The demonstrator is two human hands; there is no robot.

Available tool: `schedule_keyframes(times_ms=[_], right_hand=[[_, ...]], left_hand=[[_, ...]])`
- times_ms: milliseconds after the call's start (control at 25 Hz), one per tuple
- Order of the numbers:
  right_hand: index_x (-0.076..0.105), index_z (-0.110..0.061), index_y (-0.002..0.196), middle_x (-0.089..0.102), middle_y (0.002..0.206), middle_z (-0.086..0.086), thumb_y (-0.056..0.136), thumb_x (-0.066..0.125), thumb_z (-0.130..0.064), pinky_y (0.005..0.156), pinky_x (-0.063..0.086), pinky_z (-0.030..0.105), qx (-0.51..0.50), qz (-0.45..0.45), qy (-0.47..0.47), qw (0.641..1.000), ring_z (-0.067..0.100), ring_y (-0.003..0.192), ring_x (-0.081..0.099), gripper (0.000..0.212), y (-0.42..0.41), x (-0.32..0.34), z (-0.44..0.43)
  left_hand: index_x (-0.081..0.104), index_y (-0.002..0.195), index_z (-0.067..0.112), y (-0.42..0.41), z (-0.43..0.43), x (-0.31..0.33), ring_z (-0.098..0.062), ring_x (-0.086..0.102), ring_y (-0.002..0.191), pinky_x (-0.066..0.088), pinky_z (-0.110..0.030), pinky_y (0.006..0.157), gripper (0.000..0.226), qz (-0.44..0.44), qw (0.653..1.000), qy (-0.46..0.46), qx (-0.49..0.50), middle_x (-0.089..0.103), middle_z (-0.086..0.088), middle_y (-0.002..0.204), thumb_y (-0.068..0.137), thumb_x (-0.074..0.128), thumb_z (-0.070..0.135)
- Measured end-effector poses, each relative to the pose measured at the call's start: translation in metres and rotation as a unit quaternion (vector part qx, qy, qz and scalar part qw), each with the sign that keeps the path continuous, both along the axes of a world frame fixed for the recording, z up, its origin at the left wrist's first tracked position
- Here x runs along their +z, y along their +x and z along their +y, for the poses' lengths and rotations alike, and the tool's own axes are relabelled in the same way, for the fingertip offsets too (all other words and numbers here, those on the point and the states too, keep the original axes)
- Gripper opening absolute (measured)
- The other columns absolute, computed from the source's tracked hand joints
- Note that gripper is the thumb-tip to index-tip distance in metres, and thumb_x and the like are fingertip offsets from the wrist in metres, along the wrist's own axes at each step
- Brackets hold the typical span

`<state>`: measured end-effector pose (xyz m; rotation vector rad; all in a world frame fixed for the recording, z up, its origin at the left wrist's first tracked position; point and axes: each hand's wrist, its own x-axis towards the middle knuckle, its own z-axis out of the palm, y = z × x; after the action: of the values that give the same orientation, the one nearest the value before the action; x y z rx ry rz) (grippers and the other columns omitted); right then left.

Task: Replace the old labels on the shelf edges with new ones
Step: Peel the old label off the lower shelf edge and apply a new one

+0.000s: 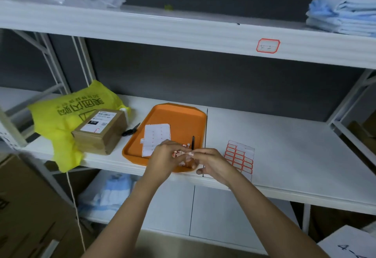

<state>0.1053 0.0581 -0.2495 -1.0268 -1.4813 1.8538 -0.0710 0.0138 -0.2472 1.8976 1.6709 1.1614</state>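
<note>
A person's left hand [162, 157] and right hand [212, 165] pinch a crumpled label [179, 153] over the front edge of an orange tray [162, 107] on a white shelf [284, 146].
The scrap sits between the left hand's curled fingertips [169, 146] and the right thumb and forefinger. A sheet of red-bordered labels [240, 158] lies just right of the tray. A stuck label [268, 45] marks the upper shelf [142, 30] at its front edge.

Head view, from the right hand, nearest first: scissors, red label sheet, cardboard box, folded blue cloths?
1. Red label sheet, just beside the right hand, on its right.
2. Scissors, left of the tray.
3. Cardboard box, farther left.
4. Folded blue cloths, high on the right.
</note>
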Motion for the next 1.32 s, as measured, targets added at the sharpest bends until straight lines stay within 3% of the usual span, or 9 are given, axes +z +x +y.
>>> schedule_keyframes(times_ms=[160, 280, 440, 640, 760, 880, 1080, 1240, 1320], right_hand=[[0.073, -0.006, 0.106, 0.07, 0.1, 0.008, 0.089, 0.066, -0.019, 0.059, 0.043, 0.023, 0.049, -0.018, -0.044, 0.998, 0.012, 0.072, 0.056, 0.023, 0.004, 0.008, 0.006], [0.075, -0.009, 0.1, 0.068, 0.088, 0.004, 0.089, 0.065, -0.018, 0.056, 0.041, 0.018, 0.069, 0.011, -0.075, 0.995, 0.01, 0.07, 0.055, 0.017, 0.003, 0.011, 0.006], [0.072, -0.005, 0.097, 0.064, 0.074, 0.004, 0.093, 0.058, -0.01, 0.044, 0.041, 0.011, 0.044, 0.085, -0.14, 0.986, 0.005, 0.057, 0.054, 0.015, -0.003, 0.007, 0.008], [0.07, -0.004, 0.095, 0.059, 0.067, 0.003, 0.092, 0.054, -0.009, 0.038, 0.041, 0.01, 0.027, 0.149, -0.212, 0.965, 0.003, 0.048, 0.05, 0.017, -0.011, 0.0, 0.01], [0.074, -0.008, 0.082, 0.059, 0.066, 0.001, 0.082, 0.06, -0.018, 0.038, 0.04, 0.009, 0.022, 0.175, -0.223, 0.959, 0.003, 0.047, 0.049, 0.018, -0.017, 0.002, 0.009], [0.071, -0.007, 0.094, 0.062, 0.074, 0.002, 0.081, 0.065, -0.023, 0.044, 0.045, 0.011, 0.001, 0.168, -0.215, 0.962, 0.004, 0.052, 0.052, 0.022, -0.017, 0.001, 0.011], [0.074, -0.013, 0.104, 0.072, 0.091, -0.002, 0.085, 0.069, -0.037, 0.058, 0.05, 0.018, -0.075, 0.044, -0.189, 0.978, 0.01, 0.067, 0.059, 0.031, 0.005, -0.016, 0.02], [0.073, -0.009, 0.106, 0.072, 0.1, 0.004, 0.083, 0.074, -0.026, 0.06, 0.053, 0.022, -0.179, 0.026, -0.248, 0.952, 0.016, 0.07, 0.065, 0.028, 0.033, -0.04, 0.028], [0.073, -0.008, 0.104, 0.072, 0.102, 0.006, 0.084, 0.073, -0.019, 0.059, 0.054, 0.022, -0.202, 0.014, -0.253, 0.946, 0.018, 0.071, 0.066, 0.023, 0.048, -0.045, 0.027]], left_hand=[[0.077, 0.088, 0.036, -0.009, 0.005, 0.011, -0.002, 0.056, 0.091, 0.049, -0.024, 0.08, 0.017, 0.062, 0.996, 0.026, -0.053, 0.069, 0.013, 0.088, 0.074, 0.08, 0.026], [0.077, 0.081, 0.036, -0.013, 0.005, 0.016, -0.005, 0.059, 0.091, 0.05, -0.026, 0.081, 0.016, -0.047, 0.996, -0.003, -0.079, 0.072, 0.011, 0.084, 0.068, 0.082, 0.029], [0.079, 0.087, 0.011, -0.01, 0.003, 0.02, -0.016, 0.067, 0.09, 0.054, -0.028, 0.085, 0.022, -0.225, 0.966, -0.06, -0.108, 0.075, -0.003, 0.087, 0.067, 0.08, 0.021], [0.077, 0.088, 0.001, -0.007, 0.005, 0.021, -0.023, 0.069, 0.087, 0.055, -0.029, 0.085, 0.027, -0.286, 0.949, -0.076, -0.105, 0.074, -0.013, 0.088, 0.067, 0.08, 0.018], [0.075, 0.089, 0.0, -0.003, 0.008, 0.014, -0.022, 0.069, 0.086, 0.052, -0.036, 0.09, 0.03, -0.349, 0.928, -0.099, -0.081, 0.074, -0.016, 0.089, 0.07, 0.078, 0.023], [0.073, 0.093, 0.005, 0.001, 0.017, 0.003, -0.027, 0.068, 0.092, 0.051, -0.045, 0.097, 0.028, -0.409, 0.901, -0.135, -0.053, 0.072, -0.017, 0.094, 0.08, 0.073, 0.03], [0.072, 0.091, 0.009, 0.004, 0.05, -0.017, -0.019, 0.067, 0.096, 0.052, -0.044, 0.097, 0.029, -0.337, 0.92, -0.167, 0.11, 0.074, -0.005, 0.091, 0.078, 0.077, 0.035], [0.073, 0.089, 0.004, 0.003, 0.07, -0.032, -0.021, 0.062, 0.095, 0.049, -0.04, 0.099, 0.029, -0.311, 0.915, -0.18, 0.184, 0.071, -0.004, 0.092, 0.073, 0.082, 0.027], [0.074, 0.086, 0.007, 0.001, 0.077, -0.038, -0.02, 0.061, 0.093, 0.047, -0.032, 0.095, 0.023, -0.231, 0.933, -0.18, 0.211, 0.07, -0.004, 0.091, 0.076, 0.081, 0.026]])
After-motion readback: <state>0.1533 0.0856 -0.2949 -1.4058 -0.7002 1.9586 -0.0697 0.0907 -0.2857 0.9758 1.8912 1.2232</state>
